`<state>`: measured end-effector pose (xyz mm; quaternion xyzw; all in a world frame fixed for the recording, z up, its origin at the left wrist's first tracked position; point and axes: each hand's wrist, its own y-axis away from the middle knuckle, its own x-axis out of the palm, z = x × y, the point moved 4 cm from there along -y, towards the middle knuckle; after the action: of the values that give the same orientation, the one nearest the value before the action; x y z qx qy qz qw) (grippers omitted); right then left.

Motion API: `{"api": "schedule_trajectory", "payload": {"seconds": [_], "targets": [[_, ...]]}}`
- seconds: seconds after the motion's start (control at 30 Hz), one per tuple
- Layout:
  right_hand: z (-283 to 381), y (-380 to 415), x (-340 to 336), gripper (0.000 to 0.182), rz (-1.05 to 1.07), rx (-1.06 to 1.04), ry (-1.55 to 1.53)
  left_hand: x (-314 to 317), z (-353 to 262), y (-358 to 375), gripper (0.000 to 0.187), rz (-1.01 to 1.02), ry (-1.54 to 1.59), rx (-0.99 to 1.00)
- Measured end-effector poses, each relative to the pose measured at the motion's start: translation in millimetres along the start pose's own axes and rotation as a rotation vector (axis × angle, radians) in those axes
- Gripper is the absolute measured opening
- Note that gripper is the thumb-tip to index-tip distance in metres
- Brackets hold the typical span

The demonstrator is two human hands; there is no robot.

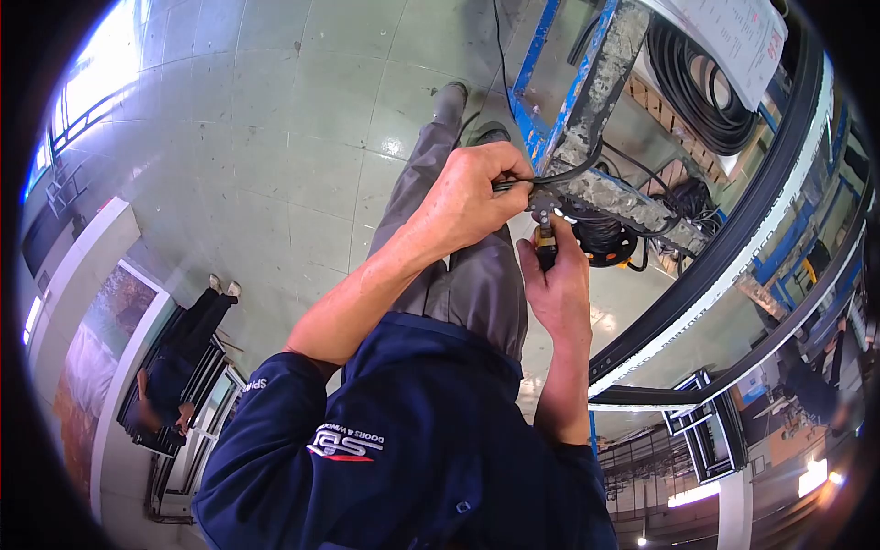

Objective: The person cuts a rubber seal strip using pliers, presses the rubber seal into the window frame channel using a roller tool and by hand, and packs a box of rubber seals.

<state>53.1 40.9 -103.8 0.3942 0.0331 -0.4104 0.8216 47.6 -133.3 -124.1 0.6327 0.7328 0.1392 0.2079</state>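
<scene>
My left hand [478, 191] is closed in a pinch on a black rubber strip [576, 172], which runs right from the fingers over the corner of a worn trestle. Just below it, my right hand [559, 280] grips a small hand tool [546, 246] with a black-and-yellow handle. The tool points up, its dark metal head close by the left fingertips and the strip. Both hands are in front of my thighs, beside the trestle's padded bar [632, 203].
The blue trestle frame [543, 101] stands ahead, with printed sheets [729, 41] and a coil of black strip [701, 92] beyond. A long curved black frame [733, 266] passes on the right. One person [170, 385] is at far left, another [816, 385] at far right.
</scene>
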Motion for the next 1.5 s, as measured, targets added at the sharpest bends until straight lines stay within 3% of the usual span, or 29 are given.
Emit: {"api": "schedule_trajectory", "payload": {"seconds": [0.27, 0.73, 0.83, 1.5], "targets": [[-1.0, -1.4, 1.0, 0.029, -0.045, -0.051, -0.003, -1.3, -1.7, -0.6, 0.010, 0.017, -0.012, -0.022], [5.1, -1.6, -5.8, 0.028, -0.015, -0.036, 0.004, 0.9, -2.7, -1.4, 0.009, 0.019, -0.005, 0.019], [6.2, -1.9, -7.7, 0.029, -0.006, -0.035, 0.022, -0.7, -5.3, -1.7, 0.013, 0.055, 0.011, -0.066], [15.0, -1.1, -13.7, 0.028, 0.011, -0.021, 0.107, -1.1, 1.8, -1.9, 0.009, 0.087, -0.001, -0.112]]}}
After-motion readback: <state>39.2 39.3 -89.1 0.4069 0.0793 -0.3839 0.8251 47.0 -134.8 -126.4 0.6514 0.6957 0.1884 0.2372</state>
